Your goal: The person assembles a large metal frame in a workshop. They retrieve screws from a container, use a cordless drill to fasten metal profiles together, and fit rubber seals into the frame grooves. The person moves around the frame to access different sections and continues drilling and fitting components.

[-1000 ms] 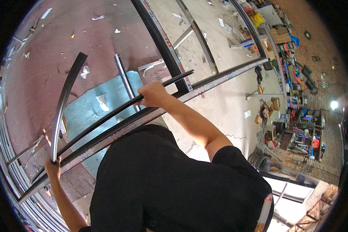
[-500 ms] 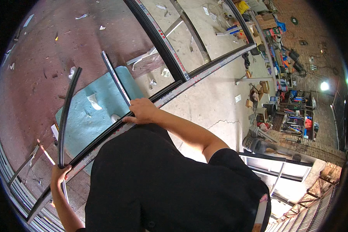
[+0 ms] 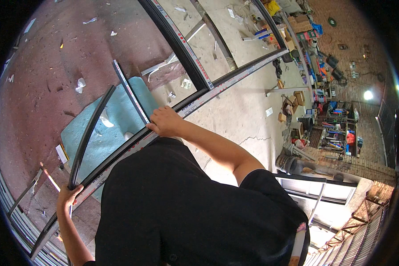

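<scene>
I stand over a large frame of black metal profiles. Its long rail (image 3: 235, 75) runs from the lower left to the upper right, and a wider black cross profile (image 3: 177, 40) meets it near the middle. My right hand (image 3: 166, 122) is shut on this rail in front of my chest. My left hand (image 3: 68, 198) grips the lower end of a shorter black bar (image 3: 88, 133) where it meets the rail. A thin silver-edged strip (image 3: 128, 91) ends at my right hand. My dark shirt hides the rail's middle stretch.
A teal sheet (image 3: 115, 133) lies on the red-brown floor (image 3: 44, 66) under the frame, with paper scraps around it. Stacked metal profiles (image 3: 6, 221) line the lower left edge. Cluttered shelves and boxes (image 3: 323, 88) stand at the right, on pale concrete.
The frame has come nearer to my body and tilted steeper in the view. Both hands keep their grip on the same bars.
</scene>
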The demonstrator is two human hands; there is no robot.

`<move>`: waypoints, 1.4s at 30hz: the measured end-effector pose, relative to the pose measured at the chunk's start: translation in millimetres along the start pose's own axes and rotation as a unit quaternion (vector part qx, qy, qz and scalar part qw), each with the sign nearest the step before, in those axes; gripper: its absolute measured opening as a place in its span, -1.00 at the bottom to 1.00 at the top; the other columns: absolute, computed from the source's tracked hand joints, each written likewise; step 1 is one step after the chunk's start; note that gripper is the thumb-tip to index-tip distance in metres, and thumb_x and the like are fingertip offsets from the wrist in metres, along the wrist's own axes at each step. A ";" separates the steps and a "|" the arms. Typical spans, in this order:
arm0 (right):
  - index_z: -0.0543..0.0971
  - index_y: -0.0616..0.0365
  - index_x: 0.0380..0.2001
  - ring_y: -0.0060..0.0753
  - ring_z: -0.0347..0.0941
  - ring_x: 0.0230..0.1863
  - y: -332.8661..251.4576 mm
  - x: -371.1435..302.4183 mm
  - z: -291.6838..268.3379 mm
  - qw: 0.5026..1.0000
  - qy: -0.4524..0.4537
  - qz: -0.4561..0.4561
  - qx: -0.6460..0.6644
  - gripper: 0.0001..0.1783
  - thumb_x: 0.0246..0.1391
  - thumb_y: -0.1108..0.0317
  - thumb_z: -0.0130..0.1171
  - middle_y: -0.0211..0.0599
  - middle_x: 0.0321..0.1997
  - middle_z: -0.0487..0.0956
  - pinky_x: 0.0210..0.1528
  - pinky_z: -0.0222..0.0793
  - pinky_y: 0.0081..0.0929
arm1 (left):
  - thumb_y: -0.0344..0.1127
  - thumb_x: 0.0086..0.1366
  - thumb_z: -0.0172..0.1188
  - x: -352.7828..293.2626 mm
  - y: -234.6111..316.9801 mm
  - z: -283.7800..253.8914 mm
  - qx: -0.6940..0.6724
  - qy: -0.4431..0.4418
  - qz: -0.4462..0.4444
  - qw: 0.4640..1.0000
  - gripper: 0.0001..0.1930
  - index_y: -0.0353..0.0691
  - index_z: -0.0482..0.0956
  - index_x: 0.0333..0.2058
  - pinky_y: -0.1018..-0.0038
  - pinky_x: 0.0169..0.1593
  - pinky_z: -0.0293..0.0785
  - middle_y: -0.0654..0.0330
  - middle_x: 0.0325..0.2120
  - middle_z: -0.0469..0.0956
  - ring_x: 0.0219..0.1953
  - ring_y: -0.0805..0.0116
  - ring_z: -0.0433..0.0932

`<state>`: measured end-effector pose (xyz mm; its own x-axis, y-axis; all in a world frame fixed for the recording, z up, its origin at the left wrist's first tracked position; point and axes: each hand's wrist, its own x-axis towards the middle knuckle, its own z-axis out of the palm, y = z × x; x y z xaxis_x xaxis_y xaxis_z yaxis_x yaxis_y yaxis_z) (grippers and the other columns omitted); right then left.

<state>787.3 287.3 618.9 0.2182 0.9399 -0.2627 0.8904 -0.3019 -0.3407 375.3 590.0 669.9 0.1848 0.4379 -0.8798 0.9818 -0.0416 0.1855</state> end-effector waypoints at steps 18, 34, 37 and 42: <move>0.64 0.17 -0.21 0.15 0.39 0.13 12.5 9.6 -6.1 0.985 -0.136 0.050 0.091 -0.38 0.19 -0.24 0.06 0.07 0.00 0.53 0.23 0.18 0.06 | -0.22 -0.03 0.58 17.9 -0.6 -1.7 -0.008 -0.066 -0.016 0.998 -0.69 -0.19 0.60 -0.66 0.42 -0.75 0.16 0.26 -0.78 0.46 -0.83 0.49 0.31; 0.58 0.14 -0.16 -0.03 0.45 -0.06 -2.5 -8.6 -6.2 0.990 0.074 -0.070 0.102 -0.66 0.12 0.12 0.27 -0.16 -0.13 0.54 0.00 0.31 -0.17 | -0.06 -0.13 0.60 -24.6 11.9 31.8 -0.159 0.142 0.004 0.977 -0.46 -0.31 0.63 -0.26 0.43 -0.56 0.50 0.17 -0.55 0.59 -0.58 0.40 0.54; 0.58 0.17 -0.12 0.00 0.46 -0.05 -4.5 -4.4 -5.9 0.989 0.043 -0.084 0.117 -0.64 0.12 0.15 0.27 -0.12 -0.10 0.54 0.02 0.33 -0.16 | 0.00 -0.04 0.54 -40.1 4.7 45.1 -0.127 0.278 0.052 0.951 -0.48 -0.28 0.64 -0.25 0.37 -0.52 0.45 0.09 -0.58 0.57 -0.62 0.31 0.55; 0.55 0.20 -0.04 0.06 0.47 -0.02 5.4 -3.1 -8.3 0.979 -0.015 -0.161 0.121 -0.59 0.10 0.20 0.30 -0.05 -0.06 0.54 0.04 0.36 -0.13 | 0.05 0.05 0.48 -78.9 -5.7 83.7 -0.240 0.364 -0.013 0.900 -0.53 -0.28 0.55 -0.44 0.36 -0.54 0.40 0.18 -0.70 0.48 -0.67 0.36 0.51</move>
<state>794.8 284.1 625.3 -0.0732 0.9886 -0.1319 0.7900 -0.0232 -0.6126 358.8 480.5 701.7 -0.0878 0.9130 -0.3984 0.8204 0.2931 0.4910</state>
